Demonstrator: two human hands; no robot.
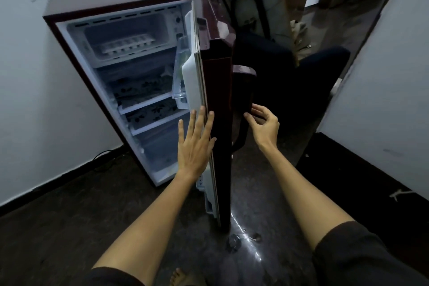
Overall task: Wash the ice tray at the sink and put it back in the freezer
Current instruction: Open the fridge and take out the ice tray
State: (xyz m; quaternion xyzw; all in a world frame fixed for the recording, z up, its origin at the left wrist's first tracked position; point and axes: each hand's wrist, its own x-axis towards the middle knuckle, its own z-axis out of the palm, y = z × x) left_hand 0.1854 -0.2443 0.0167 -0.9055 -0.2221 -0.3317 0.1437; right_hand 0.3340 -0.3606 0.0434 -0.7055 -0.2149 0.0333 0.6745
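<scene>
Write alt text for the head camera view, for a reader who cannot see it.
A person's left hand lies flat on the edge of an open maroon fridge door, while the right hand hovers by the door handle. Inside, a white ice tray sits in the freezer compartment at the top.

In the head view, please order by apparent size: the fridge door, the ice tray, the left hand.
1. Fridge door
2. Left hand, though its nearness to the camera makes it look bigger
3. Ice tray, far back in the freezer
</scene>
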